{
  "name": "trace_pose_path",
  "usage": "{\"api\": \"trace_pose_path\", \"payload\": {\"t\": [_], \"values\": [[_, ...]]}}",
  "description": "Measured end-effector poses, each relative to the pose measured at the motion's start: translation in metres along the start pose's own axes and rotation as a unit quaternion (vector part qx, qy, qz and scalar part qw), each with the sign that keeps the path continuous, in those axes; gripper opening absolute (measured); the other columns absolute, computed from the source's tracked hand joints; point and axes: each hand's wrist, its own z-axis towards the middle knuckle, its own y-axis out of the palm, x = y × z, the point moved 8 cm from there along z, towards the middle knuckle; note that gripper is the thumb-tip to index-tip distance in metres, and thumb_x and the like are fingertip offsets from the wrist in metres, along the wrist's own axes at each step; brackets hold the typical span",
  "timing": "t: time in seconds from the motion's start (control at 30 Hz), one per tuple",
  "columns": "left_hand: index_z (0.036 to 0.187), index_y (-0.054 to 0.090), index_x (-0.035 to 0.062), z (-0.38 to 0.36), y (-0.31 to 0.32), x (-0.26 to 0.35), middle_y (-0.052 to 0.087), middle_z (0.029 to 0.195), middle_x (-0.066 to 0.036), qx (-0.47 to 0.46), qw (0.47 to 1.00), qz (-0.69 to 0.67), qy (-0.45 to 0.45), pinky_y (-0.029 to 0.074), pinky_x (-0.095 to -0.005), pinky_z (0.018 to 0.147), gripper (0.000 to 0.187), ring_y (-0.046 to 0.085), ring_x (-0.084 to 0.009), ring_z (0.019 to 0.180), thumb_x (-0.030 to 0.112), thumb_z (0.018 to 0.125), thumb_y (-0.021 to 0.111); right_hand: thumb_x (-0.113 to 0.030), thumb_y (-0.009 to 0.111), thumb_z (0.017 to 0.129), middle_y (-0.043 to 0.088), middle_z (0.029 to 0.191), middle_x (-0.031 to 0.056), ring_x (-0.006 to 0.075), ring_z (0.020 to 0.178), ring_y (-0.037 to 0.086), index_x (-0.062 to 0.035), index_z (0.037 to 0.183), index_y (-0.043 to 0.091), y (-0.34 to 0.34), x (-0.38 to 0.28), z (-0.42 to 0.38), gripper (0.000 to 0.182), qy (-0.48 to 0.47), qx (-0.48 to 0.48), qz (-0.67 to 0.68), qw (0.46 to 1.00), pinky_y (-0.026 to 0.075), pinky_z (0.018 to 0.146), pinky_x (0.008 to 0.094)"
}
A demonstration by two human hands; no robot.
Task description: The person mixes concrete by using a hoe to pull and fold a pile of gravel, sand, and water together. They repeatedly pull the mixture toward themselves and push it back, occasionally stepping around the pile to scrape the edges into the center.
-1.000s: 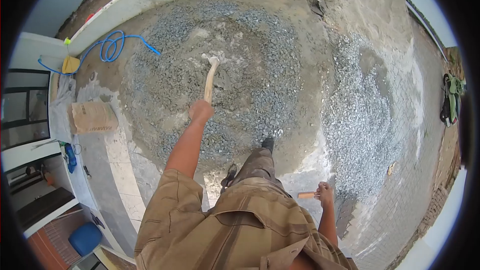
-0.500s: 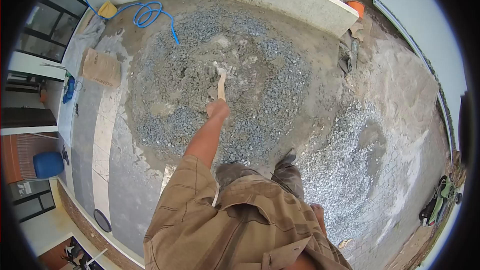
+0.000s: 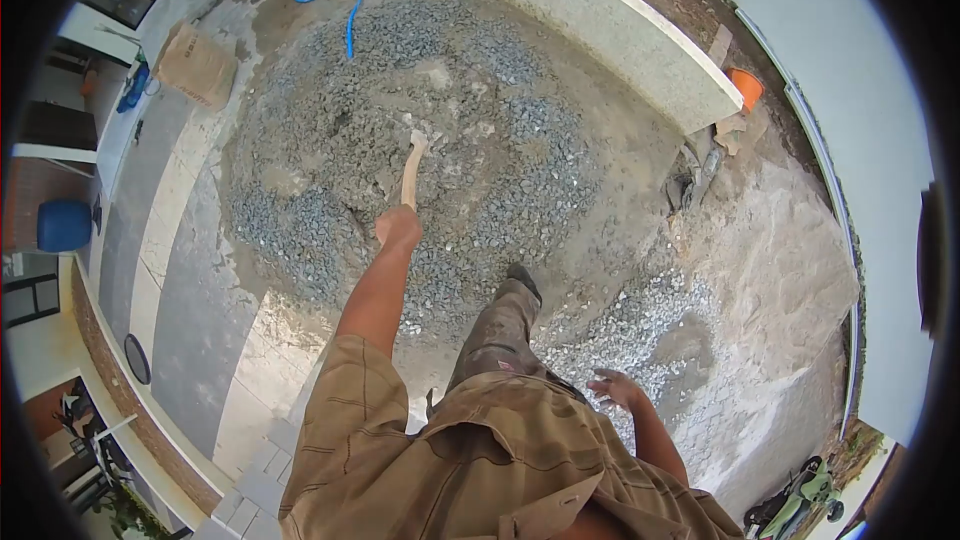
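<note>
My left hand (image 3: 398,227) is closed around the light wooden handle of a tool (image 3: 410,175), with the arm stretched forward. The tool's head, coated in grey, rests in a wet grey mix (image 3: 375,155) at the middle of the heap, so I cannot make out its kind. A wide ring of grey gravel (image 3: 300,240) surrounds that mix. Low at my right side, my right hand (image 3: 618,389) hangs empty with its fingers apart, above pale gravel (image 3: 640,320). One boot (image 3: 524,282) stands at the near edge of the ring.
A blue hose (image 3: 352,15) lies at the far edge of the gravel. To the left are a brown paper sack (image 3: 197,65) and a blue drum (image 3: 63,225). A low wall (image 3: 600,15) runs behind, with an orange bucket (image 3: 745,88) past its end. Sand (image 3: 780,250) spreads at the right.
My view has shifted and turned. My right hand has swung out into view beside my hip, and one foot is now forward. The left hand keeps its hold on the wooden-handled tool.
</note>
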Motion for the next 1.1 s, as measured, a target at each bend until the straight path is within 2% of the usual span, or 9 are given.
{"api": "trace_pose_path", "payload": {"t": [0.03,0.07,0.13,0.23,0.27,0.53,0.7,0.97,1.1], "values": [[0.108,0.073,0.0096,0.001,-0.008,0.006,0.072,0.11,-0.011,0.002,1.0,-0.005,0.004,0.058,-0.0378,0.077,0.024,0.07,-0.0287,0.102,0.02,0.091,0.061,-0.018,0.07,0.087,0.068,0.112,0.0132,0.0224,0.099,0.064,-0.0024,0.136,0.052,0.002,0.001,0.018,0.054,-0.008,-0.062,-0.028,0.998,0.054,0.085,0.0414],[0.108,0.073,0.0098,0.002,-0.014,0.01,0.072,0.11,-0.011,0.003,1.0,-0.01,0.006,0.058,-0.0374,0.076,0.024,0.07,-0.0286,0.101,0.02,0.091,0.061,-0.021,0.069,0.09,0.07,0.102,0.0084,0.0156,0.086,0.064,-0.0028,0.112,0.068,0.009,-0.023,0.024,0.029,-0.113,-0.133,-0.153,0.973,0.054,0.073,0.0319],[0.11,0.073,0.0102,0.009,-0.027,0.017,0.072,0.11,-0.01,0.011,1.0,-0.025,-0.014,0.058,-0.0376,0.074,0.025,0.07,-0.0284,0.1,0.021,0.09,0.063,-0.017,0.067,0.091,0.07,0.086,0.0019,0.0106,0.072,0.062,-0.0041,0.09,0.071,-0.029,-0.053,0.046,0.014,-0.103,-0.087,-0.067,0.989,0.051,0.065,0.0269],[0.111,0.073,0.011,0.028,-0.029,0.023,0.072,0.109,-0.008,0.017,0.997,-0.05,-0.049,0.058,-0.0378,0.07,0.026,0.07,-0.0271,0.099,0.022,0.089,0.064,-0.013,0.068,0.091,0.068,0.077,-0.0008,0.0085,0.063,0.058,-0.005,0.087,0.07,-0.087,-0.115,0.052,0.009,-0.083,-0.087,-0.062,0.991,0.048,0.059,0.0247],[0.112,0.073,0.0113,0.033,-0.033,0.023,0.072,0.109,-0.008,0.022,0.997,-0.057,-0.057,0.058,-0.0378,0.069,0.026,0.071,-0.0265,0.098,0.022,0.089,0.064,-0.01,0.068,0.09,0.063,0.07,-0.0038,0.0059,0.058,0.051,-0.0066,0.083,0.07,-0.09,-0.159,0.023,0.008,-0.092,-0.108,0.022,0.99,0.038,0.053,0.0218],[0.108,0.074,0.0126,0.051,-0.04,0.013,0.073,0.103,-0.003,0.025,0.991,-0.081,-0.106,0.055,-0.0379,0.052,0.025,0.071,-0.0218,0.09,0.015,0.084,0.069,-0.008,0.066,0.092,0.066,0.071,-0.0022,0.006,0.059,0.054,-0.0036,0.081,0.07,-0.09,-0.318,-0.051,0.013,-0.083,-0.262,-0.255,0.927,0.042,0.055,0.0231],[0.104,0.075,0.0134,0.05,-0.048,0.016,0.073,0.097,0.0,0.014,0.988,-0.092,-0.12,0.053,-0.0375,0.045,0.023,0.071,-0.0216,0.085,0.014,0.082,0.069,-0.039,0.067,0.091,0.059,0.063,-0.0044,0.0059,0.053,0.048,-0.0068,0.071,0.063,-0.098,-0.416,-0.018,0.038,-0.063,-0.147,-0.557,0.815,0.04,0.049,0.0252],[0.1,0.076,0.0114,0.055,-0.064,0.019,0.074,0.097,-0.005,0.036,0.98,-0.115,-0.156,0.058,-0.0365,0.061,0.019,0.072,-0.025,0.088,0.014,0.086,0.064,-0.028,0.067,0.092,0.061,0.073,0.0007,0.0105,0.06,0.06,-0.0052,0.088,0.064,-0.014,-0.623,0.094,0.023,-0.152,-0.24,-0.492,0.823,0.052,0.053,0.0255],[0.082,0.075,0.0111,0.054,-0.098,0.036,0.073,0.081,-0.008,0.055,0.973,-0.089,-0.205,0.056,-0.0376,0.064,0.01,0.072,-0.0254,0.078,0.011,0.078,0.066,-0.032,0.067,0.093,0.061,0.076,0.0028,0.013,0.062,0.063,-0.005,0.095,0.062,0.06,-0.687,0.189,0.027,-0.108,-0.3,-0.468,0.824,0.055,0.057,0.0277]]}}
